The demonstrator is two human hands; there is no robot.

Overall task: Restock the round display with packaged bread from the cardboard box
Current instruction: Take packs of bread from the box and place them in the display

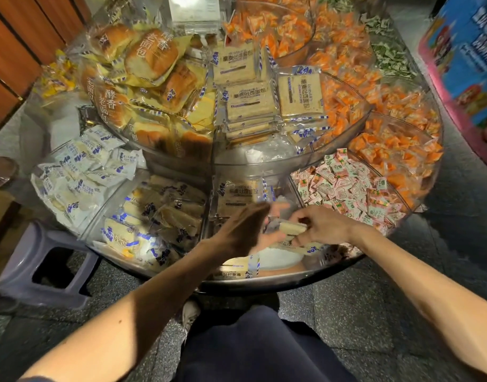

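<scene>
Holding packaged bread (293,228) over the round display (264,281)

The pack is pinched by the right hand (323,226) above the front lower compartment, in which similar packs (238,267) are laid. The left hand (243,230), blurred, is held just beside the pack with fingers straight and nothing grasped. A purple stool (22,271) is seen on the floor at left

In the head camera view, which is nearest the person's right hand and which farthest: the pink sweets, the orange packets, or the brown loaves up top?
1. Pink sweets, lower tier, just behind the right hand, which pinches a bread pack.
2. Orange packets, farther back on the right.
3. Brown loaves, upper tier, far back left.
</scene>
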